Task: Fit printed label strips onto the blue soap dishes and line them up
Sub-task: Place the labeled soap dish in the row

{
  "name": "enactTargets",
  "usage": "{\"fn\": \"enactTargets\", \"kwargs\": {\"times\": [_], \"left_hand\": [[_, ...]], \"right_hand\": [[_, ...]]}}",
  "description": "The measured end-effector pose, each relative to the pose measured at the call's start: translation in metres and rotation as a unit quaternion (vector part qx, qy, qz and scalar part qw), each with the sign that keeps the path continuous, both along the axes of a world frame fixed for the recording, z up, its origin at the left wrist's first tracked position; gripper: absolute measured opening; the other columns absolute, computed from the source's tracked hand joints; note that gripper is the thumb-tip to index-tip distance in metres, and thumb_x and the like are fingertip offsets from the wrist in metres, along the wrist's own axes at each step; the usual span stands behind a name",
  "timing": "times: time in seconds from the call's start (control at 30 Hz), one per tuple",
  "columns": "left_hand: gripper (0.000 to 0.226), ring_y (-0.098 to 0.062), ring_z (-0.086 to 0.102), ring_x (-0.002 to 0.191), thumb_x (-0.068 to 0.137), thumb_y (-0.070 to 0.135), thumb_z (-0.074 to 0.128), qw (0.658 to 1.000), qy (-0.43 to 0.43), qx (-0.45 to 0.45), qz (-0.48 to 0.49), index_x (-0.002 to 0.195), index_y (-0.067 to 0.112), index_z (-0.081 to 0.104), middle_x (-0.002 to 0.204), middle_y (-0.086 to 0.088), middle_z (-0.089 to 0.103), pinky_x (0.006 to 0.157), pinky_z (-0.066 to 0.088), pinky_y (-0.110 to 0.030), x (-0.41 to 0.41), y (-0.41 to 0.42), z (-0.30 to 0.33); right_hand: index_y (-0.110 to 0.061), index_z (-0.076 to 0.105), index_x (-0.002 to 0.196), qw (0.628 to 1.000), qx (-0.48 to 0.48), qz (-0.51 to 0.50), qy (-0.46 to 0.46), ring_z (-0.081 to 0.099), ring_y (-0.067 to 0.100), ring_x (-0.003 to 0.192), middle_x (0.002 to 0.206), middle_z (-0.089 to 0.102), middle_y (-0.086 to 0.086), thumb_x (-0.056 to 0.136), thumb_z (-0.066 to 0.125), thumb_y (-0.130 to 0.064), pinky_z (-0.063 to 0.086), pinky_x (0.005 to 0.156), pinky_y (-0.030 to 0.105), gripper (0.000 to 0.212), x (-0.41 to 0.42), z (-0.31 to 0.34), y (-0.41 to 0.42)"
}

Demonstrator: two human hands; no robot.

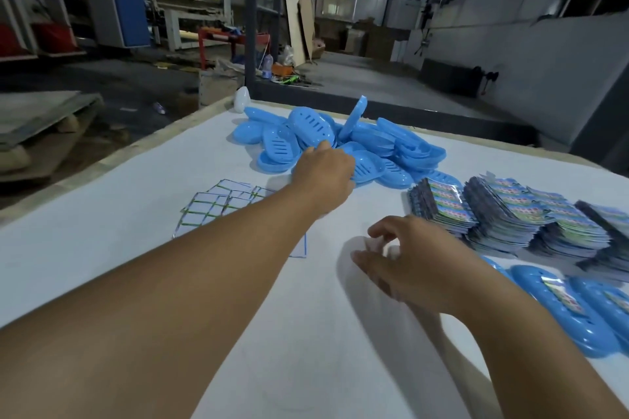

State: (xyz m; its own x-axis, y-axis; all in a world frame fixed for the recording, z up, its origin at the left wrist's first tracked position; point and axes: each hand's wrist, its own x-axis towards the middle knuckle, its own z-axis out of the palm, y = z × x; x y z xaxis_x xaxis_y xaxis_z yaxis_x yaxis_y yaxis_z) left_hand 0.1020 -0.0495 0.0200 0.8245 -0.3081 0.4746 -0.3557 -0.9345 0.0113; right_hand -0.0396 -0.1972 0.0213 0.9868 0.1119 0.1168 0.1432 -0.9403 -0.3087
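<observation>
Centrally, dishes (360, 150): a loose heap of blue soap dishes at the far middle of the table (102, 265), some face up with slots showing, one standing on edge at the top of the heap.
Left hand (323, 170): stretched out to the near edge of the heap, fingers on a dish; whether they curl round it cannot be told, the back of the hand hiding the grasp.
Right hand (405, 258): above the table nearer the person, fingers loosely curled and spread, holding nothing that can be made out.
Label strips (531, 218): printed, multicoloured, in several thick stacks side by side on the right, just beyond the right hand.
Labelled dishes (561, 306): two or more blue dishes with a printed strip across each, lying in a row at the right edge, nearer than the stacks.
White cards (221, 204): a fanned batch with green and blue edges, left of the heap, partly under the left forearm.
Table: white-covered, pale wooden border.
</observation>
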Motion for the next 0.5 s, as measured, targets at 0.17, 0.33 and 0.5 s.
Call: {"fn": "enactTargets", "kwargs": {"times": [0.17, 0.33, 0.5], "left_hand": [[0.015, -0.019, 0.058, 0.084, 0.101, 0.032, 0.055, 0.981, 0.006, -0.187, -0.056, 0.106, 0.019, 0.061, 0.097, -0.001, 0.066, 0.072, 0.046, -0.032, -0.020, 0.007, 0.002], [0.017, -0.013, 0.062, 0.082, 0.102, 0.037, 0.051, 0.920, 0.063, -0.375, -0.090, 0.099, 0.021, 0.057, 0.088, 0.007, 0.064, 0.070, 0.051, -0.031, -0.062, 0.021, 0.015], [0.029, -0.015, 0.071, 0.069, 0.103, 0.040, 0.048, 0.796, 0.216, -0.563, -0.055, 0.096, 0.018, 0.066, 0.097, -0.005, 0.072, 0.062, 0.062, -0.031, -0.093, 0.034, 0.017]], "right_hand": [[-0.033, 0.057, 0.133, 0.999, 0.027, -0.003, -0.016, 0.057, 0.012, 0.106, 0.122, 0.060, -0.010, 0.090, 0.061, -0.058, 0.038, 0.079, 0.027, 0.050, 0.000, 0.003, 0.001], [-0.033, 0.042, 0.145, 0.988, 0.094, -0.030, -0.117, 0.053, 0.016, 0.116, 0.133, 0.046, -0.006, 0.088, 0.071, -0.044, 0.038, 0.090, 0.028, 0.065, 0.002, 0.007, 0.000], [-0.039, 0.038, 0.147, 0.977, 0.144, 0.016, -0.153, 0.047, 0.006, 0.116, 0.139, 0.043, -0.012, 0.081, 0.079, -0.048, 0.042, 0.097, 0.027, 0.078, 0.001, 0.008, 0.002]]}}
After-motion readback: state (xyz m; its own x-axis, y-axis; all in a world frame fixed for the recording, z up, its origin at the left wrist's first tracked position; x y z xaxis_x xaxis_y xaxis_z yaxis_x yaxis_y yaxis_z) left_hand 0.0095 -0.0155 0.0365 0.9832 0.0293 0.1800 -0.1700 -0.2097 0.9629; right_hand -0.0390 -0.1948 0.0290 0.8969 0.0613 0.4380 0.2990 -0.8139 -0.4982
